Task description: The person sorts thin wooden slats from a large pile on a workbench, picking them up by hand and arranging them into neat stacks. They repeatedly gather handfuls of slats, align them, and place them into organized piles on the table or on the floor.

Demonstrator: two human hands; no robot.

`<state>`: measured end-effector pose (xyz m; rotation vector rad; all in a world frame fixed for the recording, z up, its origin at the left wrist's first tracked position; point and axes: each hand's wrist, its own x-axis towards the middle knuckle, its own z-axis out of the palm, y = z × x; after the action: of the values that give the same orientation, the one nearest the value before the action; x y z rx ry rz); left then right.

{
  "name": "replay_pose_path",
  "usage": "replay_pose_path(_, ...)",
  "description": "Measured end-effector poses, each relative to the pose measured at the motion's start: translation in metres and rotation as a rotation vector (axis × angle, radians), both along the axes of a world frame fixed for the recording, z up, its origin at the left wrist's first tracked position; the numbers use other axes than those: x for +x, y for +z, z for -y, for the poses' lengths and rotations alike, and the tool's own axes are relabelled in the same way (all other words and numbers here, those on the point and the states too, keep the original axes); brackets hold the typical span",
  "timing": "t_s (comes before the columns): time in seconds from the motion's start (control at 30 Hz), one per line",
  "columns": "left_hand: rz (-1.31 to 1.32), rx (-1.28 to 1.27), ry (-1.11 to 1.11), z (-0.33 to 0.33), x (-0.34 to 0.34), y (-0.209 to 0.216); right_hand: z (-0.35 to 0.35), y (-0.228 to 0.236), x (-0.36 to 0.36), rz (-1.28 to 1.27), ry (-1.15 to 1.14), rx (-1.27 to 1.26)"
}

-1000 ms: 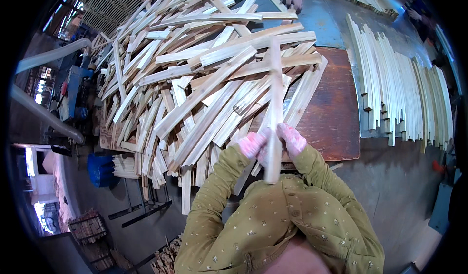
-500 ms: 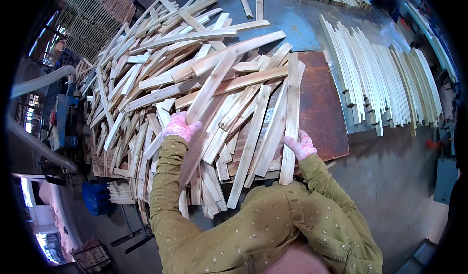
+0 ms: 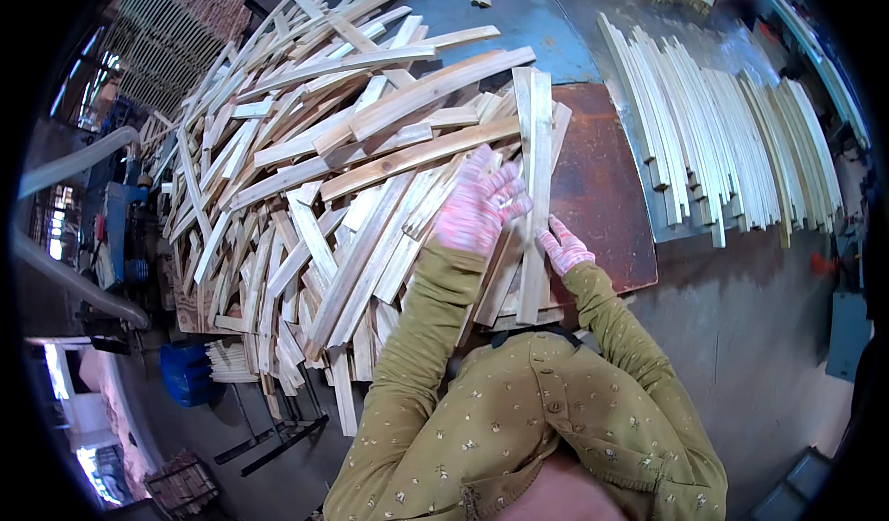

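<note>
My left hand [image 3: 481, 202], in a pink and white glove, is over the middle of the wood pile, fingers spread and holding nothing. Its fingertips reach toward two pale wooden strips [image 3: 534, 178] lying side by side, nearly upright in view. My right hand [image 3: 566, 246], gloved alike, rests its outstretched fingers against the right edge of these strips near their lower end. Left of my left hand, a long wooden strip [image 3: 359, 263] slants across the heap. Loose wooden strips [image 3: 306, 104] lie crisscrossed over the left of the table.
A reddish-brown board [image 3: 611, 188] covers the tabletop at right. Beyond it, rows of straight strips [image 3: 713, 141] lie on a metal surface. A blue bucket [image 3: 185, 376] stands below the table at left. Stacked wood [image 3: 181, 39] rises at the far left.
My left hand has let go of a slanting strip and moved right toward the upright strips. My right hand has moved slightly up and left; its fingers have opened out.
</note>
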<state>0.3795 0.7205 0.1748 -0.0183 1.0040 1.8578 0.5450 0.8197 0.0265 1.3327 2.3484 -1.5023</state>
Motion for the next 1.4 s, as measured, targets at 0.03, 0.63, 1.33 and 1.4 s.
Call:
replay_pose_path(0.03,0.048,0.384,-0.021,0.018,-0.008,-0.012,0.002,0.001,0.002,0.001,0.061,0.053)
replay_pose_path(0.63,-0.207,0.467,-0.163,0.043,0.047,0.051,-0.016,0.193,-0.021,-1.119,0.459,0.593)
replay_pose_path(1.33,-0.093,0.424,-0.251,0.049,0.062,0.065,-0.006,0.190,-0.012,-1.124,0.261,0.823)
replay_pose_path(1.4,-0.066,0.436,-0.269,0.048,0.066,0.067,0.004,0.167,-0.005,-1.193,0.065,0.413)
